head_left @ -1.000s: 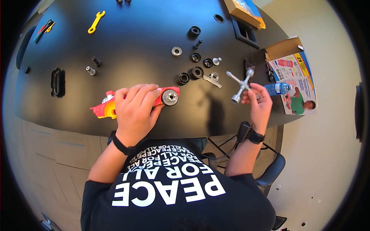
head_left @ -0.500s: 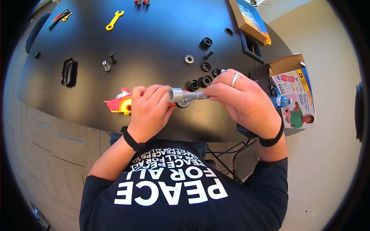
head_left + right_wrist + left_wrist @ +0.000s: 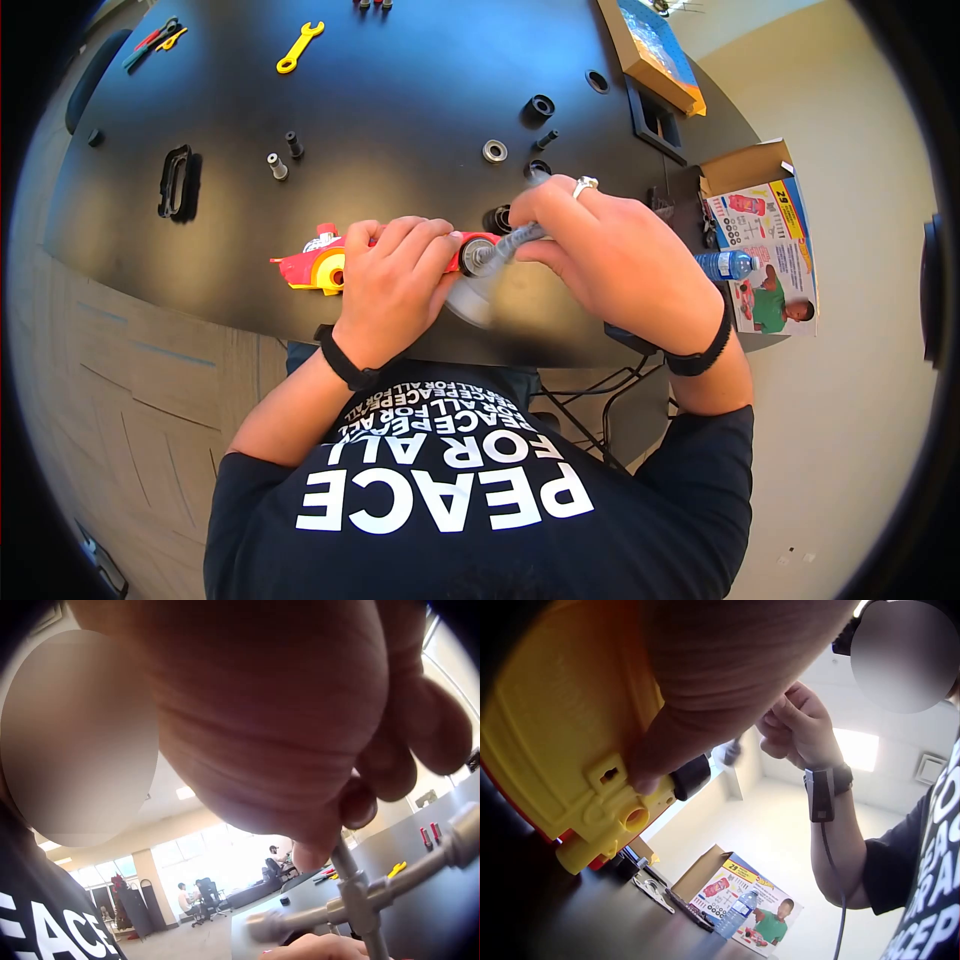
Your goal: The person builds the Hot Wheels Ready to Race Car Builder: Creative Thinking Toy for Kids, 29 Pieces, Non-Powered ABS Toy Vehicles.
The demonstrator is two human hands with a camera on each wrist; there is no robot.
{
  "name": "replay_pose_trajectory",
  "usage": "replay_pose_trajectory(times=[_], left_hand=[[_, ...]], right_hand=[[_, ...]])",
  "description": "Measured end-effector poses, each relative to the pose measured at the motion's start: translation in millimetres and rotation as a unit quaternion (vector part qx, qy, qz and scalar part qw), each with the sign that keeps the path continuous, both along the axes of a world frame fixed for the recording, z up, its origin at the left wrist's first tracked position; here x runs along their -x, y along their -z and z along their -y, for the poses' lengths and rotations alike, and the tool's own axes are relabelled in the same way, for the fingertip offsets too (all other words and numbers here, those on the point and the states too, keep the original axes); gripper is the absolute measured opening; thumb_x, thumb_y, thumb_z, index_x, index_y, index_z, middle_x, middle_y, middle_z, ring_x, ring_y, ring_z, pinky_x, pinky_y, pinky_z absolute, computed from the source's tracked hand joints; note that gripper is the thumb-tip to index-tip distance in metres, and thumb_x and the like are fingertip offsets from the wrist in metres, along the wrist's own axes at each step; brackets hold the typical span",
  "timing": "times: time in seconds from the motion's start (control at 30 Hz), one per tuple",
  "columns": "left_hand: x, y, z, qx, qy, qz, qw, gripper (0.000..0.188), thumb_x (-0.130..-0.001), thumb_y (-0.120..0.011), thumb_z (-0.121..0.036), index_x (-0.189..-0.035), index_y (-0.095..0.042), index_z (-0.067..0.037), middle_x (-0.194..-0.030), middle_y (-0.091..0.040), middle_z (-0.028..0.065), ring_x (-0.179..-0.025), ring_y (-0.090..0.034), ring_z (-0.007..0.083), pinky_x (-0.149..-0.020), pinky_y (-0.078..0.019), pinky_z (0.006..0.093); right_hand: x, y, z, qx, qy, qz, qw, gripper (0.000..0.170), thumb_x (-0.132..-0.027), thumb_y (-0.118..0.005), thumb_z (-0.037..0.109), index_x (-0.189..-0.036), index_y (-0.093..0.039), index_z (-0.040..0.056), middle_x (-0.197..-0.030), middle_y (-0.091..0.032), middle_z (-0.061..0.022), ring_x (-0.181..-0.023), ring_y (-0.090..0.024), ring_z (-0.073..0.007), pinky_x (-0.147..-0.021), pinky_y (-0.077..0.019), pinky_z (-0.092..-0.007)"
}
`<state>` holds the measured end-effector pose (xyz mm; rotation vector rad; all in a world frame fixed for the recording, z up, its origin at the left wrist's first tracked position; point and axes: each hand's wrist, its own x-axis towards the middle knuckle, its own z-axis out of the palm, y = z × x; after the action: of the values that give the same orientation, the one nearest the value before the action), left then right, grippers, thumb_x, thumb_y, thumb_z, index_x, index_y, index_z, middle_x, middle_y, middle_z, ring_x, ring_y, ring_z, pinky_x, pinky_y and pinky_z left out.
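Left hand (image 3: pixel 392 290) wrapped round red toy car (image 3: pixel 300 272), middle of frame. Right hand (image 3: pixel 640 265) pinches gray cross wrench (image 3: pixel 514 240) by wheel (image 3: pixel 470 257). Car looks light, hard, maybe slippery; best held by sides.

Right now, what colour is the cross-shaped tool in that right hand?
The cross-shaped tool is silver-grey, clearest in the right wrist view.
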<state>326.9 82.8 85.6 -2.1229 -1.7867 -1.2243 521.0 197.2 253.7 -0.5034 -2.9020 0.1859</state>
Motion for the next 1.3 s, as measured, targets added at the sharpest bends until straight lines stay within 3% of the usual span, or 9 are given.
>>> replay_pose_trajectory(times=[0.1, 0.3, 0.47, 0.6, 0.7, 0.8, 0.93, 1.1, 1.3], left_hand=[[0, 0, -1, 0.0, -0.001, -0.006, 1.0, 0.036, -0.086, -0.089, -0.017, -0.118, -0.073, -0.013, -0.122, -0.077, -0.0008, -0.113, -0.072, 0.0193, -0.095, -0.0436, 0.0439], [-1, -2, 0, 0.004, 0.0, -0.004, 1.0, 0.035, -0.086, -0.089, -0.017, -0.118, -0.074, -0.014, -0.119, -0.076, -0.0012, -0.113, -0.072, 0.0193, -0.095, -0.0437, 0.0441], [-2, -3, -2, -0.014, -0.003, 0.008, 1.0, 0.036, -0.082, -0.093, -0.018, -0.114, -0.075, -0.013, -0.11, -0.079, -0.0009, -0.103, -0.072, 0.0235, -0.092, -0.0441, 0.0437], [-2, -2, -2, -0.012, -0.005, 0.001, 1.0, 0.036, -0.083, -0.093, -0.017, -0.114, -0.074, -0.013, -0.108, -0.078, 0.0002, -0.103, -0.072, 0.0241, -0.092, -0.044, 0.0442], [-2, -5, -1, -0.006, -0.003, 0.001, 1.0, 0.036, -0.083, -0.092, -0.017, -0.114, -0.074, -0.013, -0.109, -0.078, 0.0007, -0.106, -0.073, 0.0241, -0.092, -0.044, 0.0443], [-3, -5, -1, -0.005, -0.003, 0.005, 1.0, 0.037, -0.083, -0.093, -0.017, -0.115, -0.074, -0.013, -0.115, -0.079, 0.001, -0.11, -0.074, 0.0235, -0.094, -0.0441, 0.0441], [-2, -2, 0, 0.008, -0.006, 0.005, 1.0, 0.04, -0.083, -0.093, -0.017, -0.118, -0.075, -0.012, -0.124, -0.08, 0.0008, -0.115, -0.074, 0.0222, -0.097, -0.0437, 0.0436], [-2, -6, 1, 0.028, 0.003, 0.004, 1.0, 0.044, -0.082, -0.093, -0.013, -0.122, -0.075, -0.011, -0.128, -0.08, 0.0022, -0.12, -0.073, 0.0241, -0.1, -0.044, 0.0448], [1, -22, 5, 0.071, 0.04, 0.035, 0.996, 0.05, -0.081, -0.091, -0.009, -0.129, -0.075, -0.008, -0.136, -0.077, 0.0084, -0.134, -0.068, 0.0331, -0.112, -0.0449, 0.0502]], right_hand=[[0, -2, 0, 0.016, -0.042, -0.009, 0.999, 0.035, -0.11, -0.072, 0.033, -0.103, -0.054, 0.0046, -0.076, -0.066, -0.0121, -0.07, -0.07, -0.0344, -0.062, -0.0547, -0.047], [-4, -9, -4, -0.098, 0.026, 0.139, 0.985, 0.04, -0.106, -0.077, 0.038, -0.1, -0.055, 0.006, -0.074, -0.065, -0.0106, -0.071, -0.071, -0.0321, -0.06, -0.0538, -0.045], [3, 0, -1, -0.047, 0.009, 0.024, 0.999, 0.038, -0.103, -0.08, 0.038, -0.095, -0.058, 0.0074, -0.077, -0.066, -0.0089, -0.073, -0.072, -0.0298, -0.061, -0.0545, -0.0437], [1, 0, -1, -0.003, -0.025, 0.024, 0.999, 0.036, -0.102, -0.081, 0.034, -0.094, -0.058, 0.0071, -0.084, -0.068, -0.0086, -0.08, -0.073, -0.0298, -0.063, -0.056, -0.0434], [-11, -6, -3, -0.015, -0.043, 0.06, 0.997, 0.028, -0.099, -0.083, 0.026, -0.098, -0.063, 0.0061, -0.09, -0.069, -0.0084, -0.084, -0.073, -0.0298, -0.067, -0.0572, -0.0434], [-38, -1, -11, 0.028, -0.018, -0.035, 0.999, 0.018, -0.096, -0.086, 0.015, -0.106, -0.074, 0.0044, -0.089, -0.068, -0.0092, -0.082, -0.071, -0.0299, -0.07, -0.0562, -0.0431], [-111, 51, -29, 0.12, 0.191, -0.077, 0.971, 0.027, -0.094, -0.082, -0.004, -0.121, -0.083, -0.0008, -0.092, -0.072, -0.0142, -0.08, -0.068, -0.032, -0.075, -0.0542, -0.0385], [-212, 154, -31, 0.107, 0.438, -0.17, 0.876, 0.025, -0.1, -0.078, -0.003, -0.124, -0.085, -0.0016, -0.104, -0.084, -0.0156, -0.092, -0.079, -0.0245, -0.088, -0.0591, -0.0335], [-253, 211, -18, 0.169, 0.55, -0.215, 0.789, 0.028, -0.096, -0.085, 0.006, -0.124, -0.085, -0.0007, -0.114, -0.086, -0.0183, -0.1, -0.081, -0.0286, -0.095, -0.0605, -0.0375]])
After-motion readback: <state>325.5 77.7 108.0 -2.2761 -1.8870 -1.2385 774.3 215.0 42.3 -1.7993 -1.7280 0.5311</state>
